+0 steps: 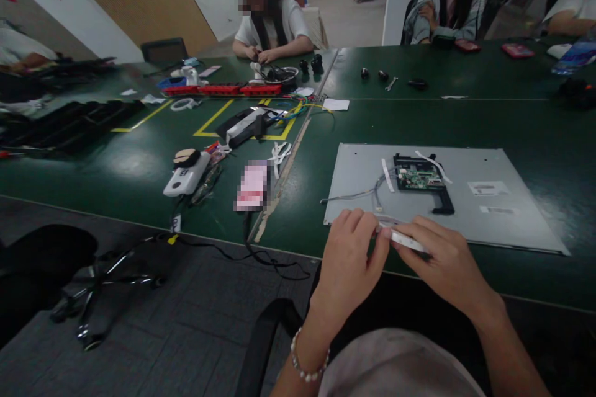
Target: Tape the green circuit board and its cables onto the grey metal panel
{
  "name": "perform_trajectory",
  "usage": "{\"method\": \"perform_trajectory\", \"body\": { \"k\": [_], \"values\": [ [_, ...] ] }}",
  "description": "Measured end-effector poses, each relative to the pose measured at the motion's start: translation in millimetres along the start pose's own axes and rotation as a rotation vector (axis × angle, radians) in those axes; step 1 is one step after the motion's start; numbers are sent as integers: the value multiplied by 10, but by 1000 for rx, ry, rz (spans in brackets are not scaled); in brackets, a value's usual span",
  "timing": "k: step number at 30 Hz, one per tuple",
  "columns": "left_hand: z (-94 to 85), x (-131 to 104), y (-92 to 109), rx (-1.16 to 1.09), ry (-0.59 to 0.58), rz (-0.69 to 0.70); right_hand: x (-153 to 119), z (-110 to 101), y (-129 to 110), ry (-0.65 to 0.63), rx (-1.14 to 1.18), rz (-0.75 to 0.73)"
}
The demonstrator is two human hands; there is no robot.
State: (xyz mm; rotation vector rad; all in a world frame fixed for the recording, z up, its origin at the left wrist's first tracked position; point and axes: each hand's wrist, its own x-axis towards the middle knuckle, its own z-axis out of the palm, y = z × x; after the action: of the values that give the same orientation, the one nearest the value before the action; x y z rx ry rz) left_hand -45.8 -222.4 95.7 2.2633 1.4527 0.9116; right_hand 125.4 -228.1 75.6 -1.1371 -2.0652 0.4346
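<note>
White piece (pixel 410 240) in right grip (pixel 444 260)

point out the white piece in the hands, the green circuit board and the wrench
White piece (pixel 410 240), head view: on its visible long side.
Green circuit board (pixel 419 179), head view: near its middle.
Wrench (pixel 392 83), head view: on its handle.

Dimly lit overall, lighter toward the hallway (pixel 342 9) at the back, with soft glare on the green table (pixel 128 164) at left and deep shadow across the floor (pixel 186 329). Stretched and smeared near the left edge, and coarsely pixelated over the pink screen (pixel 252 186).
</note>
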Motion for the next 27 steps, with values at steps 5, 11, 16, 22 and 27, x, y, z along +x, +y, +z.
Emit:
{"method": "perform_trajectory", "body": {
  "k": [5,11,16,22,27],
  "values": [
    [-80,-18,-29,-237,7,15,-26,-75,52,-174,187,103],
    [-205,-59,-67,-477,42,-116,-33,-139,102,-247,424,299],
    [-241,-92,-95,-496,111,-134,-41,-177,101,-238,548,402],
    [-263,-131,-57,-416,211,-30,-62,-203,19,-171,526,419],
    [-284,-151,-68,-247,290,158,-94,-196,-26,13,305,355]
  ]
}}
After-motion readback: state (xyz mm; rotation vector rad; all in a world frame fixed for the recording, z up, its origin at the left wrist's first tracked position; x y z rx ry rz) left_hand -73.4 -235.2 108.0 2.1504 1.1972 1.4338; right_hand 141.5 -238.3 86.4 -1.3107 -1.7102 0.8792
